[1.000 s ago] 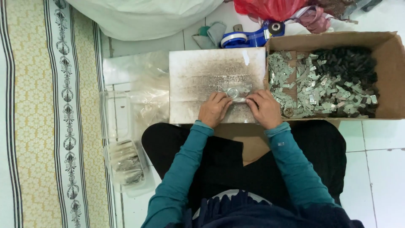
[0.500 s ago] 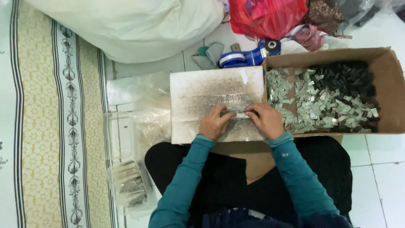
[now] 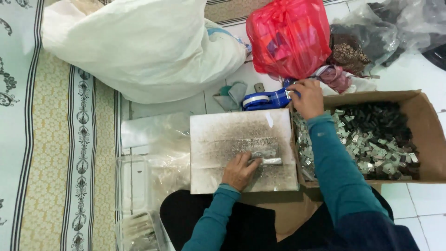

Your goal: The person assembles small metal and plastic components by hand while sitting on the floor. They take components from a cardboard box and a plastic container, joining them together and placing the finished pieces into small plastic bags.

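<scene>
Far left: white sack (image 3: 139, 46) on floor, clear plastic bags (image 3: 148, 153) near it.

Centre: left hand (image 3: 239, 171) lies half-curled on smudged white board (image 3: 223, 139), fingertips pinning small bundle of metal clips (image 3: 267, 160). Best keep bundle flat and pressed so the stack stays aligned.

Right of centre: right hand (image 3: 306, 97) reaches far, fingers closed around blue tape dispenser (image 3: 267, 99), beside red plastic bag (image 3: 288, 37). Best lift dispenser by handle, tape end facing bundle.

Right: cardboard box (image 3: 425, 111) of loose clips; keep sleeve clear.

White tiled floor (image 3: 429, 204) (evenly lit) beside a patterned floral carpet (image 3: 51, 153)
</scene>
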